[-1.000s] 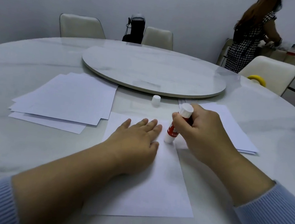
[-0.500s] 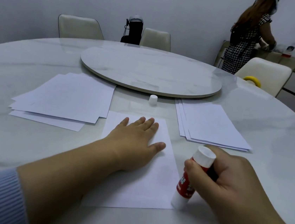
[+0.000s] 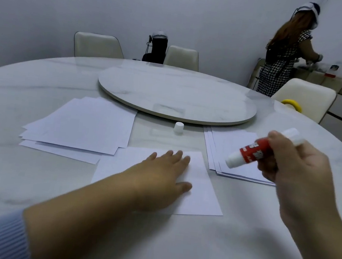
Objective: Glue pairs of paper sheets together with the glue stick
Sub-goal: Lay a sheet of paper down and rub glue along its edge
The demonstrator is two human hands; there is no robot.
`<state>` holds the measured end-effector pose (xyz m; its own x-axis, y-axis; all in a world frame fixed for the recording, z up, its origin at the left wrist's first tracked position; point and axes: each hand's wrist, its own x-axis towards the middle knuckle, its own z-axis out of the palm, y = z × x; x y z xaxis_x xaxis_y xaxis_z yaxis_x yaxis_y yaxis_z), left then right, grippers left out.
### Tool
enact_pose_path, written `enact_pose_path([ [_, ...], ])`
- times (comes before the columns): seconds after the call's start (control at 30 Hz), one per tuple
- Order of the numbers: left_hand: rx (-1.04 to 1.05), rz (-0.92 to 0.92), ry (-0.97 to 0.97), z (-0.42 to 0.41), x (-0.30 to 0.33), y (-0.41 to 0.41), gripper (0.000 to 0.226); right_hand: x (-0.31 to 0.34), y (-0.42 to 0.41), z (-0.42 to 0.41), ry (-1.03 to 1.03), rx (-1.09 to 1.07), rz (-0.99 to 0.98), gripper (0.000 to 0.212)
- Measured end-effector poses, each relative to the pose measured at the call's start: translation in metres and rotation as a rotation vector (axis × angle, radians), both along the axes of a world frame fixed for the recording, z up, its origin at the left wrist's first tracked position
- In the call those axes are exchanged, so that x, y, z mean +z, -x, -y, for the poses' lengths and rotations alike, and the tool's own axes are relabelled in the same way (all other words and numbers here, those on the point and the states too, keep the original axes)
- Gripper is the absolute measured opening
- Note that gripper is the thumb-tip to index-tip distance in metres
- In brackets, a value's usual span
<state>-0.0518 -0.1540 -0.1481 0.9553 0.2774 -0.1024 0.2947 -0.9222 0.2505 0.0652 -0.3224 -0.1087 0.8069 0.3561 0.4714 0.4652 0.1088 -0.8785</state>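
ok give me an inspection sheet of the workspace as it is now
surface: round marble table with lazy susan.
job's things: single sheet at centre; loose paper pile left; neater paper stack right; glue stick lifted off the paper; cap standing beyond the sheet.
clutter: nothing seen.
grippers: left hand flat on the sheet; right hand grips the glue stick.
cables: nothing seen.
surroundings: chairs, a person at a sideboard.
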Motion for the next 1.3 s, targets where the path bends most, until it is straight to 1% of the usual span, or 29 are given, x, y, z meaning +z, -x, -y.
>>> enact_pose_path([
  [0.07, -0.011, -0.048, -0.042, -0.002, -0.006, 0.002, 0.061, -0.003, -0.002, -0.012, 0.114, -0.023, 0.168, 0.027],
  [0.13, -0.008, -0.051, -0.048, -0.004, -0.008, 0.006, 0.062, -0.006, -0.003, -0.025, 0.225, -0.002, 0.290, 0.023],
  [0.23, -0.012, -0.021, -0.059, -0.001, -0.010, 0.013, 0.063, -0.012, -0.003, -0.042, 0.378, 0.098, 0.376, 0.024],
  [0.33, 0.000, -0.001, -0.063, 0.003, -0.012, 0.018, 0.063, -0.022, -0.010, -0.054, 0.454, 0.115, 0.446, 0.027],
  [0.53, 0.005, 0.004, -0.068, 0.006, -0.012, 0.019, 0.063, -0.030, -0.019, -0.061, 0.505, 0.178, 0.434, 0.025],
  [0.67, 0.011, -0.013, -0.073, 0.006, -0.011, 0.018, 0.064, -0.026, -0.015, -0.054, 0.507, 0.174, 0.447, 0.029],
  [0.83, 0.011, -0.020, -0.082, 0.006, -0.012, 0.017, 0.065, -0.021, 0.006, -0.029, 0.512, 0.167, 0.442, 0.032],
  [1.03, 0.009, -0.034, -0.078, 0.006, -0.011, 0.017, 0.064, -0.028, 0.032, 0.002, 0.484, 0.207, 0.402, 0.026],
  [1.1, 0.005, -0.043, -0.078, 0.008, -0.009, 0.017, 0.064, -0.028, 0.030, 0.006, 0.406, 0.199, 0.346, 0.029],
  [1.13, -0.003, -0.057, -0.074, 0.008, -0.007, 0.017, 0.063, -0.026, 0.027, 0.008, 0.305, 0.166, 0.263, 0.030],
  [1.2, -0.052, -0.110, -0.042, 0.010, 0.000, 0.017, 0.063, -0.017, 0.014, 0.014, 0.023, 0.085, 0.039, 0.021],
  [1.23, -0.100, -0.147, -0.015, 0.012, 0.004, 0.018, 0.062, -0.013, 0.008, 0.018, -0.092, 0.058, -0.048, 0.021],
  [1.3, -0.247, -0.226, 0.020, 0.016, 0.013, 0.021, 0.062, -0.003, -0.003, 0.026, -0.222, 0.019, -0.156, 0.022],
])
